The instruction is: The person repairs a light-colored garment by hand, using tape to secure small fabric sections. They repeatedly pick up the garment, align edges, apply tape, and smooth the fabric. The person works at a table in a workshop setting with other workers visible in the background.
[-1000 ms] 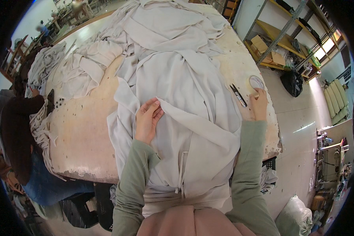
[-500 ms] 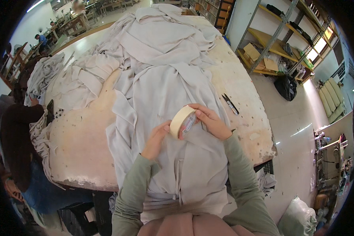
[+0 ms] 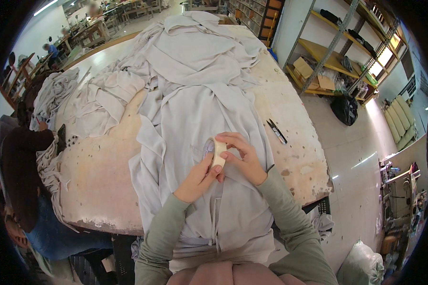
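Note:
A roll of cream masking tape is held between both hands above a pale grey garment spread along the table. My left hand grips the roll's lower left side, thumb against its outer face. My right hand closes on its upper right side, with fingers over the top and the thumb on the tape band. The roll's printed inner core faces left. To the right of the garment, black thread snips lie on the table, out of reach of my fingers.
The worn table carries more crumpled grey cloth at the left. A person in a dark top works at its left edge. Metal shelves with boxes and a black bag stand at the right.
The tape roll has been turned so that its core faces left instead of right. My left hand has moved right and now grips it; my right hand has shifted slightly down and left.

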The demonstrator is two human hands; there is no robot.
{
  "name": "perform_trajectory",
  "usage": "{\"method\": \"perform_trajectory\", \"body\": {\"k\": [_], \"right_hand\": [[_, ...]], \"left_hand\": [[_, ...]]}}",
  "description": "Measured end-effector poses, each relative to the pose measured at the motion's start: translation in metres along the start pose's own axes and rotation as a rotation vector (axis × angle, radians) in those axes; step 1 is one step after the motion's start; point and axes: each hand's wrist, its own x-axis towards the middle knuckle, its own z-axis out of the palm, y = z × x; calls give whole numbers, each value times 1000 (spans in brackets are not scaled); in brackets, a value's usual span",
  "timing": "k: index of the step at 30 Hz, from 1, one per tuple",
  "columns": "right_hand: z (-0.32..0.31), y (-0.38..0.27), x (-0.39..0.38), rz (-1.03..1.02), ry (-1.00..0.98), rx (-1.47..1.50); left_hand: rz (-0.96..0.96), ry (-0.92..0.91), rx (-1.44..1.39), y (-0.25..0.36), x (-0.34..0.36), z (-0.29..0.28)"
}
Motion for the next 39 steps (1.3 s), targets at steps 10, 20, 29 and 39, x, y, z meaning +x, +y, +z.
{"method": "perform_trajectory", "body": {"k": [10,20,29,39], "right_hand": [[2,11,0,-240,54,-501],[17,1,-5,-54,230,113],[2,-6,-5,-326,91,-403],[3,3,-4,-534,105,-688]], "left_hand": [[163,13,559,-18,5,-4],[289,117,462,-15,5,-6],[298,142,488,-14,6,-6],[337,250,640,-33,11,-12]]}}
